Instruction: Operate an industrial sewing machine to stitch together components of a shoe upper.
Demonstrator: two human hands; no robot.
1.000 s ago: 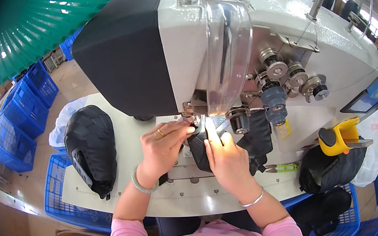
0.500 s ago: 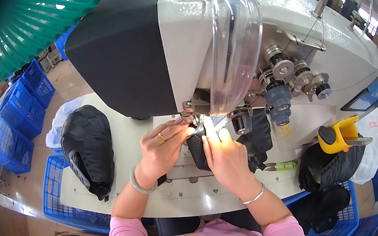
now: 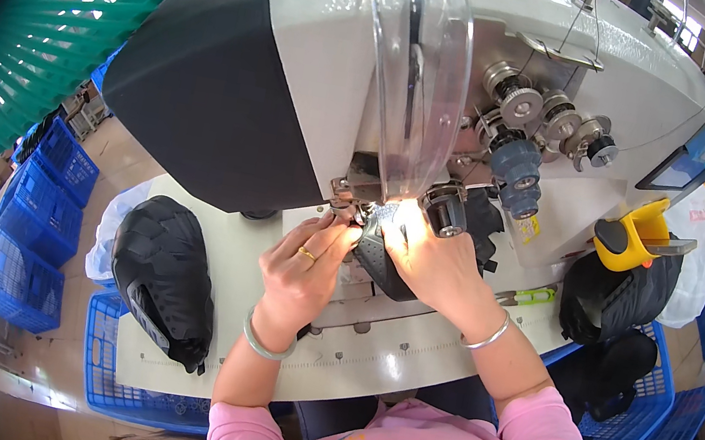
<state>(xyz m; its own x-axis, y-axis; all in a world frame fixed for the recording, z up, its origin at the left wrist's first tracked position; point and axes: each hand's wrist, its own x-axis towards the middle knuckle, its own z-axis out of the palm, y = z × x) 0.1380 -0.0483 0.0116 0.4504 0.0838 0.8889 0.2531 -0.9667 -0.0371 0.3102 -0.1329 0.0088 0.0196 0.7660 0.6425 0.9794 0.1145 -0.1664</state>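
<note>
At the sewing machine (image 3: 320, 73), both hands are on a black shoe upper (image 3: 383, 270) with small dots along it, close to the lit needle area. My left hand (image 3: 305, 261), with a ring and a bangle, pinches its left edge by the metal presser parts (image 3: 346, 203). My right hand (image 3: 440, 268) grips its right side, thumb and fingers pressed together, beneath the clear guard (image 3: 415, 80). The stitching spot itself is partly hidden by fingers and glare. More of the black material lies behind my right hand.
On the white table (image 3: 249, 381) lies a black bundle of uppers (image 3: 162, 281) at left. Green-handled thread snips (image 3: 532, 296), a yellow tape dispenser (image 3: 633, 234) and another black bundle (image 3: 612, 299) are at right. Blue baskets (image 3: 141, 404) stand below; a green fan guard (image 3: 78, 11) is upper left.
My right hand has moved slightly up and right, turning the shoe upper with it. My left hand stays by the presser parts. The whole view has shifted a little.
</note>
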